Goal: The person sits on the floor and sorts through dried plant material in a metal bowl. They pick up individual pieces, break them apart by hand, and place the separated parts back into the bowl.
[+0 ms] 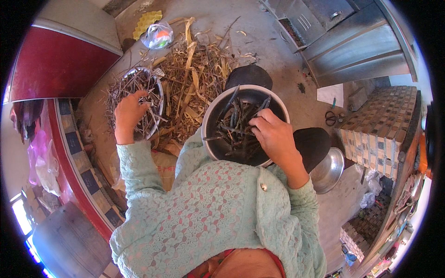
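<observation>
My left hand [130, 112] is over a metal basin [161, 99] heaped with thin brown stalks [139, 85]. Its thumb and forefinger are apart, with stalks just beneath them. A pale-rimmed round bowl [207, 134] rests at my lap, dark inside. Long, blackish dried pods [235, 116] lie in a tangle in it, some leaning on the wall. My right hand [274, 136] reaches over the bowl's right rim, fingers curled and closed at the pods; the fingertips are partly hidden.
Dry stalks and husks [190, 78] are heaped on the floor ahead. Beyond them lie a clear plastic bag [157, 35] and a yellow tray [147, 23]. A shiny metal bowl [330, 169] sits at my right, scissors [331, 118] farther off. Brick-patterned blocks [378, 129] stand right, a red cabinet [60, 65] left.
</observation>
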`<move>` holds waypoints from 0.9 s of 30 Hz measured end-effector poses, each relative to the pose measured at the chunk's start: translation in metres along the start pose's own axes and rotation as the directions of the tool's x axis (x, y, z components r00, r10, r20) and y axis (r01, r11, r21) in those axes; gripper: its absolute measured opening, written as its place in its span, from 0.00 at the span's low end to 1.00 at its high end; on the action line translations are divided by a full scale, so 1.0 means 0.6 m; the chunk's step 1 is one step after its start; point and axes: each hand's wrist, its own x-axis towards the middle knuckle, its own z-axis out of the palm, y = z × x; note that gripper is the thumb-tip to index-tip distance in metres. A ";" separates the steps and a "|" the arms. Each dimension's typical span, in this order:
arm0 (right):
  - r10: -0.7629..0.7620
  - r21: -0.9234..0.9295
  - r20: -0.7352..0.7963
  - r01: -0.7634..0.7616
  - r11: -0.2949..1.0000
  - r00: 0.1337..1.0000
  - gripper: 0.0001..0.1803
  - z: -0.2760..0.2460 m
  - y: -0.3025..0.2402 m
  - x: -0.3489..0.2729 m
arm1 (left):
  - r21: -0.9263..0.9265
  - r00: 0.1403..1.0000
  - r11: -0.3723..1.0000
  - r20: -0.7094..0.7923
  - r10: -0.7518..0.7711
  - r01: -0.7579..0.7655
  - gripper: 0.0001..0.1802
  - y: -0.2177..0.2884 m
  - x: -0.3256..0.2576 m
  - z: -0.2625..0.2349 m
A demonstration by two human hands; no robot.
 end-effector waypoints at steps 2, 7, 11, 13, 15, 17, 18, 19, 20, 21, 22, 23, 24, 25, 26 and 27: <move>-0.004 0.033 0.029 0.003 0.999 1.000 0.08 -0.002 -0.002 0.000 | -0.048 0.995 0.998 -0.088 0.037 -0.042 0.11 0.029 0.001 -0.003; 0.251 0.718 0.041 -0.204 0.666 0.967 0.07 -0.010 -0.008 0.003 | -0.801 0.983 0.570 -0.155 0.100 -0.184 0.06 0.193 -0.002 -0.049; 0.369 0.954 0.138 -0.224 0.201 0.919 0.06 -0.024 -0.017 0.007 | -0.878 0.912 0.402 -0.087 0.402 -0.261 0.04 0.266 -0.009 -0.044; 0.371 0.964 0.162 -0.228 0.140 0.914 0.05 -0.023 -0.014 0.004 | -0.816 0.903 0.482 -0.109 0.415 -0.320 0.04 0.269 -0.005 -0.035; 0.375 0.972 0.156 -0.210 0.107 0.914 0.05 -0.014 -0.010 0.000 | -0.771 0.916 0.548 -0.112 0.386 -0.325 0.04 0.264 -0.003 -0.027; 0.384 0.971 0.147 -0.207 0.121 0.912 0.05 -0.011 -0.006 -0.001 | -0.749 0.945 0.602 -0.100 0.311 -0.277 0.05 0.240 -0.002 -0.023; 0.384 0.970 0.145 -0.207 0.125 0.912 0.06 -0.009 -0.004 -0.001 | -0.753 0.956 0.621 -0.037 0.290 -0.218 0.05 0.229 -0.002 -0.022; 0.383 0.969 0.137 -0.204 0.138 0.913 0.06 -0.006 -0.001 -0.002 | -0.753 0.952 0.612 -0.058 0.301 -0.240 0.05 0.228 -0.003 -0.020; 0.383 0.968 0.129 -0.200 0.151 0.915 0.06 -0.003 0.003 -0.004 | -0.753 0.947 0.604 -0.080 0.312 -0.262 0.06 0.226 -0.005 -0.018; 0.381 0.967 0.120 -0.195 0.165 0.917 0.07 -0.001 0.005 -0.004 | -0.752 0.941 0.594 -0.103 0.322 -0.286 0.06 0.225 -0.005 -0.017; 0.381 0.967 0.123 -0.196 0.160 0.916 0.07 0.000 0.003 -0.003 | -0.760 0.950 0.593 -0.098 0.296 -0.264 0.09 0.231 -0.008 -0.016; 0.382 0.968 0.125 -0.198 0.156 0.916 0.07 0.001 0.000 -0.002 | -0.757 0.950 0.600 -0.086 0.301 -0.259 0.10 0.237 -0.010 -0.019; 0.384 0.968 0.128 -0.200 0.154 0.914 0.06 0.000 -0.002 -0.002 | -0.756 0.949 0.603 -0.074 0.307 -0.254 0.11 0.244 -0.011 -0.025; 0.385 0.968 0.130 -0.200 0.149 0.914 0.07 0.000 -0.003 -0.002 | -0.755 0.948 0.607 -0.062 0.313 -0.250 0.12 0.247 -0.012 -0.028; 0.386 0.969 0.131 -0.200 0.144 0.913 0.07 0.000 -0.004 -0.002 | -0.708 0.932 0.630 -0.116 0.343 -0.320 0.12 0.243 -0.009 -0.018; 0.390 0.969 0.133 -0.202 0.141 0.911 0.07 0.000 -0.004 -0.003 | -0.671 0.920 0.647 -0.147 0.362 -0.362 0.12 0.241 -0.007 -0.015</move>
